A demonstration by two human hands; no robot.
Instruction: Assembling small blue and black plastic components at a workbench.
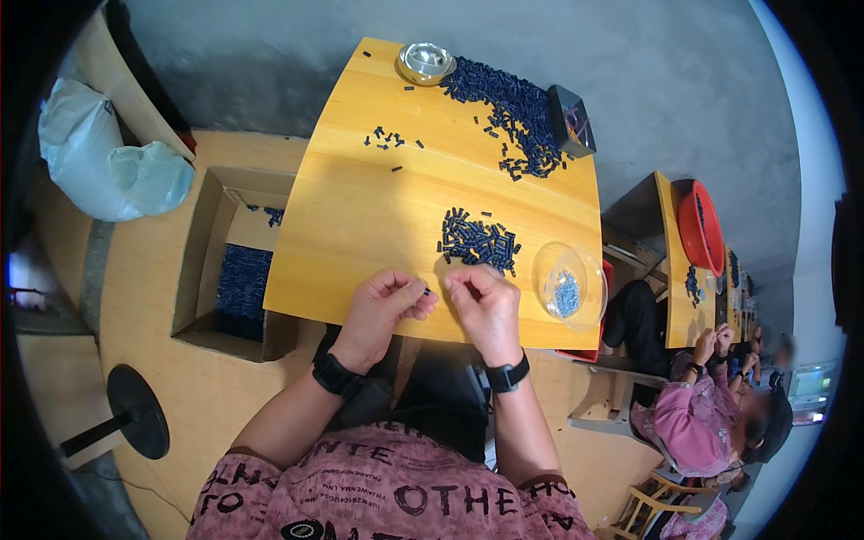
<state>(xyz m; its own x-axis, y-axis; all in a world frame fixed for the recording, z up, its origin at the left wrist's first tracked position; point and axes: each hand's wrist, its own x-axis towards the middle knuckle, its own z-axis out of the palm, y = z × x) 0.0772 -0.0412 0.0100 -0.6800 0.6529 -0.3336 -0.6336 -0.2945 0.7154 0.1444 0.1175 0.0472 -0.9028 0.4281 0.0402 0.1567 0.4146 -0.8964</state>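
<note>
My left hand (382, 306) is above the near edge of the wooden table, pinching a small black piece (427, 292) between thumb and fingers. Close beside it, my right hand (487, 310) is closed in a pinch; whatever lies between its fingertips is too small to make out. Just beyond the right hand is a pile of short black cylindrical pieces (477, 239). To its right, a clear round bowl (589, 270) holds small light-blue pieces (566, 295). Both wrists wear black bands.
A larger heap of black pieces (513, 108) lies at the back, between a shiny metal bowl (427, 63) and a black box (572, 121). Several loose pieces (385, 139) sit far left. A cardboard box (200, 261) stands left of the table (360, 216). Other people work at right.
</note>
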